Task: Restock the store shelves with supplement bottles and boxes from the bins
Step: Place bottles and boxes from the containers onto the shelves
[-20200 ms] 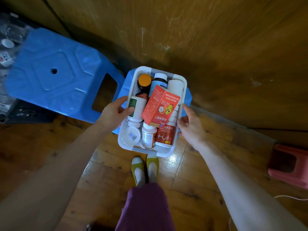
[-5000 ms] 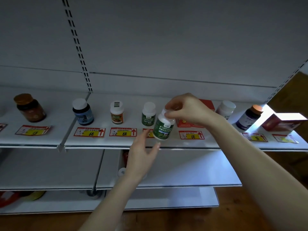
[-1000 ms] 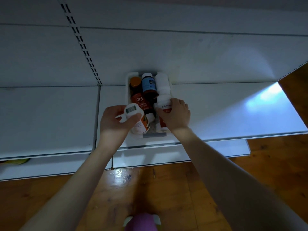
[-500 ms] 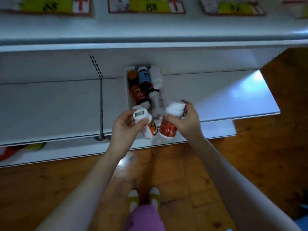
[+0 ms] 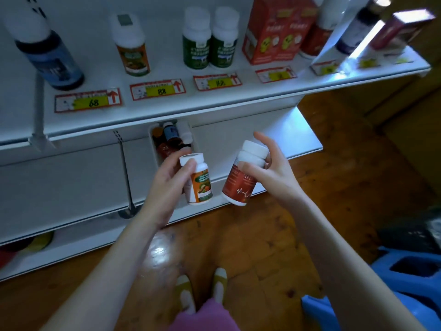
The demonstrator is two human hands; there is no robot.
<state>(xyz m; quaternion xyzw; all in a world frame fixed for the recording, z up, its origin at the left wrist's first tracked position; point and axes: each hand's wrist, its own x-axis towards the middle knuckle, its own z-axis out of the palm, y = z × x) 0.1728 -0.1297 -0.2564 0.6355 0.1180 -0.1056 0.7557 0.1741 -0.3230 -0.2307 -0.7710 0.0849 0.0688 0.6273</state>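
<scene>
Grips an orange-labelled bottle (image 5: 200,185) in the left hand (image 5: 167,187) and a red-labelled bottle (image 5: 238,185) in the right hand (image 5: 272,173), both held just in front of the white bin (image 5: 153,142). Above and beyond the bin, upper shelf (image 5: 238,99) stocked with green-labelled bottles (image 5: 196,46) and red boxes (image 5: 272,32).

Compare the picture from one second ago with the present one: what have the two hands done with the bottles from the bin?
Both bottles have come up out of the white bin: the left hand has lifted the orange-label bottle, the right hand the red bottle, both now held clear of it. Both grips are unchanged. The bin stays on the lower shelf, other bottles still inside.
</scene>
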